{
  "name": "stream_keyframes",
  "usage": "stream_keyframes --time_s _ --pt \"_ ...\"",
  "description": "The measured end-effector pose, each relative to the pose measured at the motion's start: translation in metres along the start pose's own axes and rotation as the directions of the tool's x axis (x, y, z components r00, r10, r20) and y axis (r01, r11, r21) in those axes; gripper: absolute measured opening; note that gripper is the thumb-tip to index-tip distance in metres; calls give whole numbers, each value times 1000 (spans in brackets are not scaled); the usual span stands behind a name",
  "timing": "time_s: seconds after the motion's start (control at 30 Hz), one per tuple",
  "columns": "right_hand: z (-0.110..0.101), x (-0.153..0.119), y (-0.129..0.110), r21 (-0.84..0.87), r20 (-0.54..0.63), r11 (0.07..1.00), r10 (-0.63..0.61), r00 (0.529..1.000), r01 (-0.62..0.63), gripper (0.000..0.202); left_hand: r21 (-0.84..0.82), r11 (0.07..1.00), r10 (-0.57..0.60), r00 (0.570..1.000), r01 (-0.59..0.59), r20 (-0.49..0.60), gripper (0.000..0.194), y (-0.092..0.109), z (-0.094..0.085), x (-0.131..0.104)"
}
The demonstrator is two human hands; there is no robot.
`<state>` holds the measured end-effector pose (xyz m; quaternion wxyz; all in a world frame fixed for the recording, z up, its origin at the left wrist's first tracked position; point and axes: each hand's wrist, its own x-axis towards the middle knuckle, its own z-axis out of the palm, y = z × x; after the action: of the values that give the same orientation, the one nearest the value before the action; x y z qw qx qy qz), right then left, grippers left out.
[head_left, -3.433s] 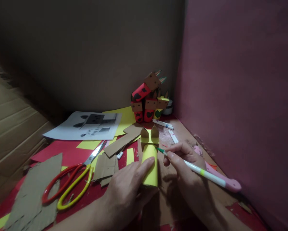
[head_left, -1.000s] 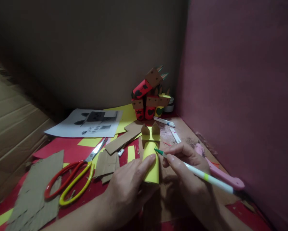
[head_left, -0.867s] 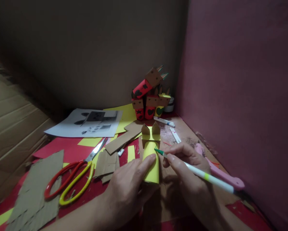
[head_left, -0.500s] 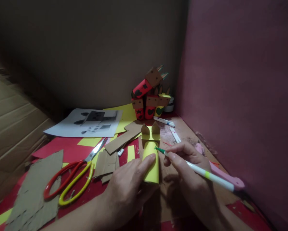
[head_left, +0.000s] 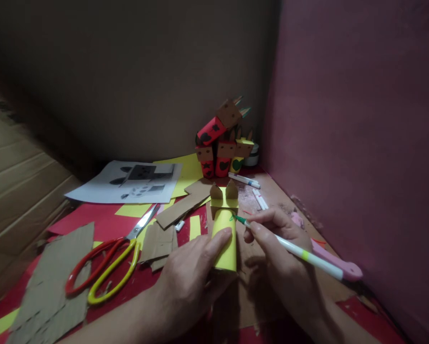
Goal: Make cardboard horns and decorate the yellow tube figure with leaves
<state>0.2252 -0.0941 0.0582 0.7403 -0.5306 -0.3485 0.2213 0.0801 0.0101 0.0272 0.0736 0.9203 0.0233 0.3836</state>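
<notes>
A yellow paper tube (head_left: 225,246) with a cardboard head and two pointed ears lies in front of me. My left hand (head_left: 196,270) is wrapped round its left side, thumb on top. A white marker (head_left: 296,250) with a green tip is pinched in my right hand (head_left: 284,253), its tip at the tube's upper right. Small green lines show on the yellow surface beside the tip. Part of the tube's underside is hidden by my left hand.
Scissors (head_left: 119,265) with red and yellow handles lie left, near cardboard pieces (head_left: 52,282). A printed sheet (head_left: 106,186) is behind them. Several decorated tubes (head_left: 222,165) are stacked at the back. White markers (head_left: 245,180) and a pink tool (head_left: 348,270) are at right.
The marker tip has moved slightly up and right, and more green line shows on the tube. My left hand keeps its hold.
</notes>
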Motion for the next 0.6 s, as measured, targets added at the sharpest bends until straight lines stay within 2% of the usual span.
stream_keyframes --time_s 0.33,0.6 --pt "-2 -1 -1 -33 64 999 4 998 -2 7 3 1000 0 1000 0 4 49 0 -1 -1" --pt "0 0 1 41 43 998 39 998 -41 10 -1 1000 -9 1000 9 1 53 -1 0 -4"
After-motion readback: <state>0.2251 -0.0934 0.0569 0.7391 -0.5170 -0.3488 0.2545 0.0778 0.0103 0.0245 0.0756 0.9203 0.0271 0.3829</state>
